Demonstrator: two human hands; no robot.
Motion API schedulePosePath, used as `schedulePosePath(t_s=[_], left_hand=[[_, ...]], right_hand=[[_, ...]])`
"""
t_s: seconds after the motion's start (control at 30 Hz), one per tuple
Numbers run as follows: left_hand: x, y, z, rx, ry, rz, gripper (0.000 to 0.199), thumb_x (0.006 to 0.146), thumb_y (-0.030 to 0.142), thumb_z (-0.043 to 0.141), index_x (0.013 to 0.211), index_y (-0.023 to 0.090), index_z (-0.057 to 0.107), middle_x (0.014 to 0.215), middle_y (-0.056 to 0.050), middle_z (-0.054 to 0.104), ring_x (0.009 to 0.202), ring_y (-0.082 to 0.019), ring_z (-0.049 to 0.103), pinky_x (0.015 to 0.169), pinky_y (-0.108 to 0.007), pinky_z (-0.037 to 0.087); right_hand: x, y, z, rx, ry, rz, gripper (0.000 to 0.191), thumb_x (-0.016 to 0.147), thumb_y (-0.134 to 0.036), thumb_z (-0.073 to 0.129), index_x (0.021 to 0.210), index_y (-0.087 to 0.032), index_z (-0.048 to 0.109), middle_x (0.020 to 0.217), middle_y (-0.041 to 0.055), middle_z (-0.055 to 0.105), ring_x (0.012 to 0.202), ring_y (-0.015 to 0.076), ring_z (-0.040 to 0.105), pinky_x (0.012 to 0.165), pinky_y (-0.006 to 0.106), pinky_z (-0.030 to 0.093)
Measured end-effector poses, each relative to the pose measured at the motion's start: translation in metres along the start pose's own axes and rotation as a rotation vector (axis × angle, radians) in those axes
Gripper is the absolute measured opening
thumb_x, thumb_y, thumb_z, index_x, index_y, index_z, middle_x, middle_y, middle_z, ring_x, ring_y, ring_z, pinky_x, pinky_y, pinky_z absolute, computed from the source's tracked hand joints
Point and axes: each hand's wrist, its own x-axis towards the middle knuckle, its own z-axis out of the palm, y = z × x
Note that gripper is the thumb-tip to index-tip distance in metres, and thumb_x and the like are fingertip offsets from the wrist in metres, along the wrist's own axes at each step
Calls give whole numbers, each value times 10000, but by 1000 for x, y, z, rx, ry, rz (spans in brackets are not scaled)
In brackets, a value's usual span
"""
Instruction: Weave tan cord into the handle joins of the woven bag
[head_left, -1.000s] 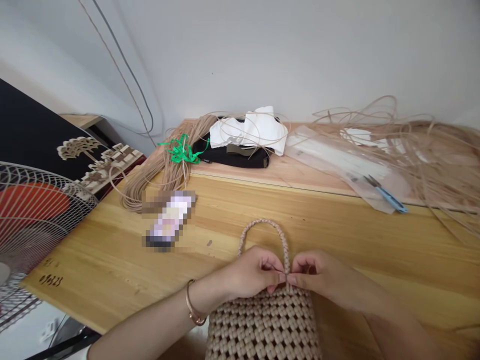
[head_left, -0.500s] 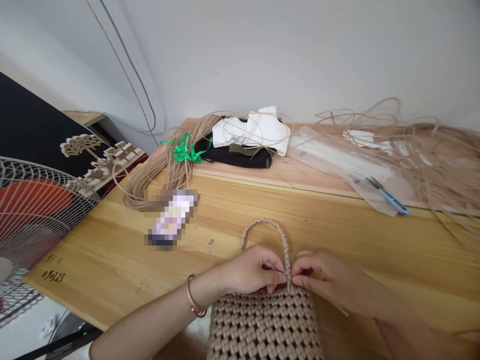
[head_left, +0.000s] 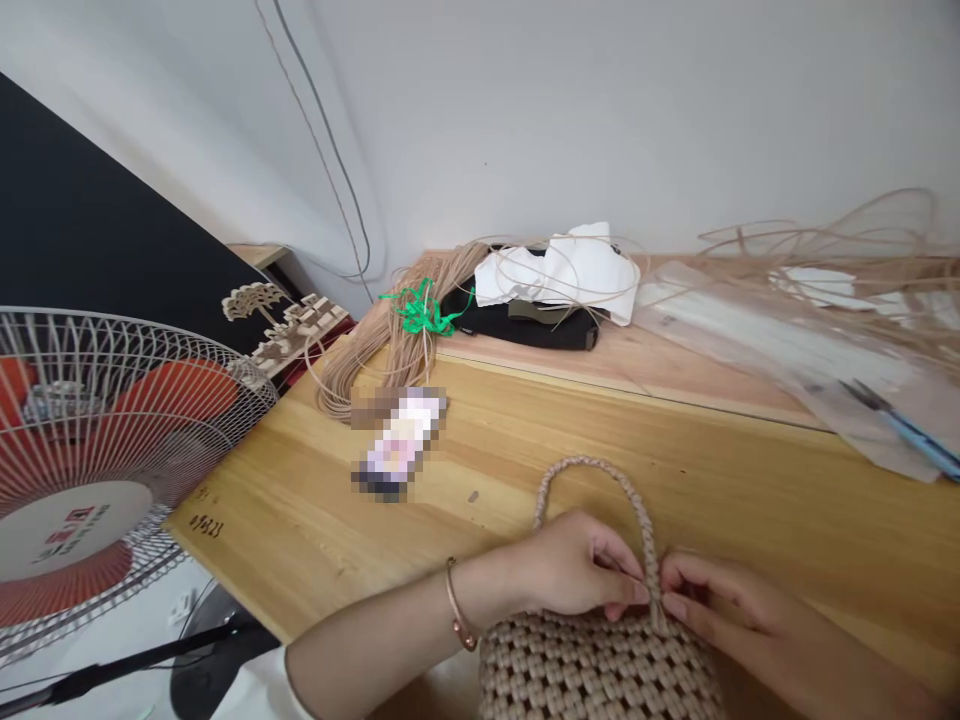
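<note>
The desk's [head_left: 300, 520] left edge slants away from its near left corner, with a fan [head_left: 112, 480] standing close outside. The near edge runs from that corner behind the left forearm. A strip of wood separates the phone [head_left: 401, 440], its screen pixelated, from the handle; a wider one stretches from the handle to the seam along the back, where blue-handled scissors [head_left: 911, 432] lie toward the right. The cord bundle [head_left: 367, 360] reaches the left edge.

The woven bag [head_left: 592, 670] is at the near side of the desk; whether it rests on the wood cannot be told. It is beige, in chunky knots with dark gaps, and its braided handle [head_left: 643, 520] stands in an arch. The left hand [head_left: 577, 570] pinches the handle's right foot between thumb and fingers. The right hand [head_left: 735, 600] is curled just beside it; whether it grips a strand cannot be told.
</note>
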Motion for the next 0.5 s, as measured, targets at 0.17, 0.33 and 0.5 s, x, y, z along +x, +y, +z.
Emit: schedulePosePath(t_s=[0.17,0.33,0.5], left_hand=[[7,1,6,66,9,25,190,771,131,541,582,143,539,493,72,468,463,-50,390,475,-183,290],[11,2,8,123,16,62,182,763,143,542,582,150,548,496,67,477,499,-66,429,504,-190,308],[7,4,6,123,-2,94,186,768,146,536,582,146,550,515,61,488,494,-63,427,503,-180,329]], right_hand=[[-9,-3,12,-6,114,119,282,856,-434,428,735,-224,573,739,53,650,720,225,611,640,297,494],[-16,-1,25,-195,345,190,259,840,-425,431,708,-248,567,744,66,662,714,240,625,624,323,502],[-21,4,26,-303,359,161,270,874,-426,397,778,-253,580,805,67,649,768,238,614,675,347,486]])
